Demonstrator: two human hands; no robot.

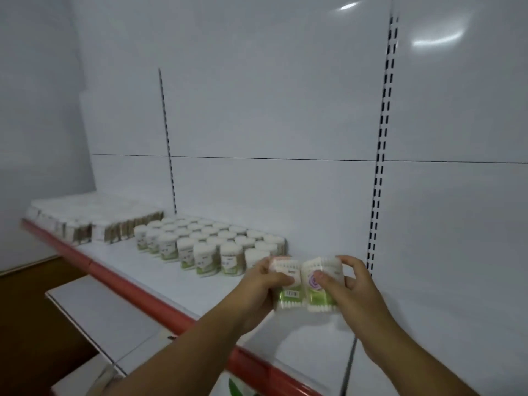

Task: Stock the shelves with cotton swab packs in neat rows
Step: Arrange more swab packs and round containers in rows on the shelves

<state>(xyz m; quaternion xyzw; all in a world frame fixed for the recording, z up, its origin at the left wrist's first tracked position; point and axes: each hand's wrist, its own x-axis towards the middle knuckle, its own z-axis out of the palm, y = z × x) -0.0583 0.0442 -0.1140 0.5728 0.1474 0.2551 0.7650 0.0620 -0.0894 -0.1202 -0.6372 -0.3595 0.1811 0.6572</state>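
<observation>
Left hand (258,284) and right hand (348,284), fingers curled, gripping two flat cotton swab packs (304,274) side by side, just above the white shelf (160,270). Farther left on the shelf, upright swab tubs (211,247) in rows.

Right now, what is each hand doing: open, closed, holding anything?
Left hand: closed, holding the left cotton swab pack.
Right hand: closed, thumb and fingers pinching the right cotton swab pack.
</observation>
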